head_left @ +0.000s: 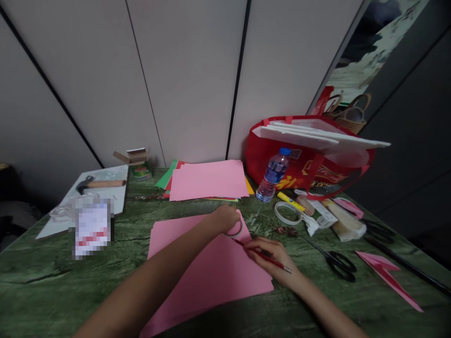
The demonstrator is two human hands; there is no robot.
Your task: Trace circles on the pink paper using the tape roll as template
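Observation:
Pink paper sheets (pixel 204 272) lie stacked in front of me on the table. My left hand (pixel 226 218) is closed, its fingers curled over a thin ring (pixel 237 233) that looks like a roll of tape and rests flat near the paper's upper right corner. The hand hides most of the ring. Between the fingers of my right hand (pixel 269 256) is a red pencil (pixel 269 259), slanted with its point at the paper just below the ring. The right hand lies over the right edge of the sheets.
More coloured paper (pixel 209 180), a water bottle (pixel 276 173) and a red bag (pixel 303 159) stand behind. To the right are a tape roll (pixel 287 213), a yellow glue stick (pixel 291 202), scissors (pixel 340 265) and folded pink paper (pixel 387 277). A hammer (pixel 102 184) lies left.

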